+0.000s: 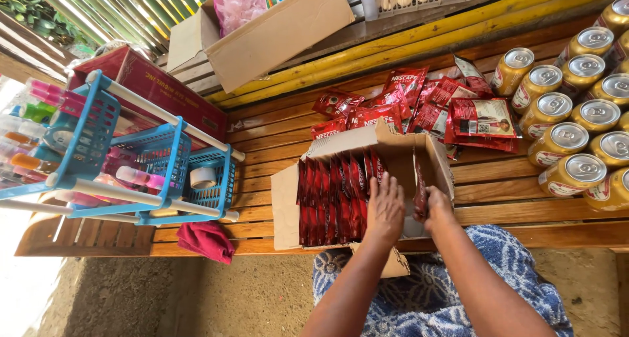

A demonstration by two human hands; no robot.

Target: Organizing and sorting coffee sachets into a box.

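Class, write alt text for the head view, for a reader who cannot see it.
Two hands pack red sachets upright into a cardboard box on a wooden bench: left hand flat on the row, right hand holding one. Loose sachets and gold cans lie behind.

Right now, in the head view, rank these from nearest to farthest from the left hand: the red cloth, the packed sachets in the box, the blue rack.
From the left hand:
1. Packed sachets, under its fingers.
2. Red cloth, left, on the bench edge.
3. Blue rack, far left.
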